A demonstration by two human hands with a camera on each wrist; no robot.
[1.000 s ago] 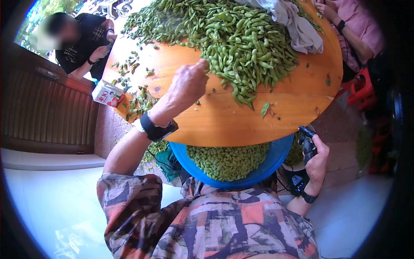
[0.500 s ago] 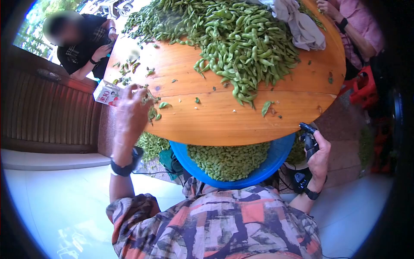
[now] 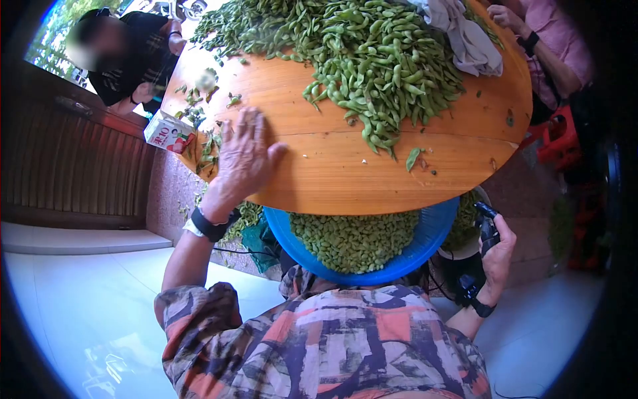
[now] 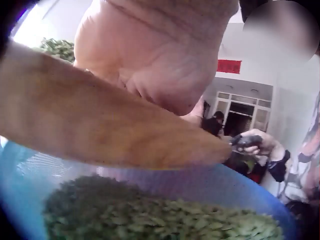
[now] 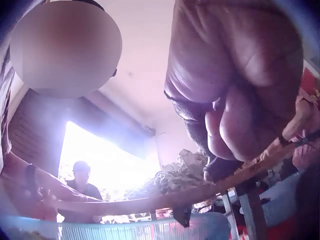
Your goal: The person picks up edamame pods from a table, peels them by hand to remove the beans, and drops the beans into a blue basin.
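Observation:
In the head view my left hand (image 3: 246, 159) lies palm down over the left of the round wooden table (image 3: 319, 183), fingers straight and thumb out to the side. Scattered pods and leaf bits (image 3: 208, 153) lie right by its outer edge. My right hand (image 3: 497, 256) is beyond the table's right front edge, its fingers curled in toward the palm. Black coverings (image 3: 488, 226) wrap its thumb and a finger; nothing shows held between them. A large heap of green soybean pods (image 3: 392, 73) covers the table's far side.
Under the table's front edge stands a blue basin (image 3: 442, 236) with shelled green beans (image 3: 355, 243). A drink carton (image 3: 169, 133) is at the left edge, a pale cloth (image 3: 465, 43) beside the heap. Other people sit at left and right, with a red stool (image 3: 558, 139) at right.
My left hand went from the heap's near edge to the table's left side by the carton, then moved slightly right and flattened onto the wood. My right hand stayed nearly in place.

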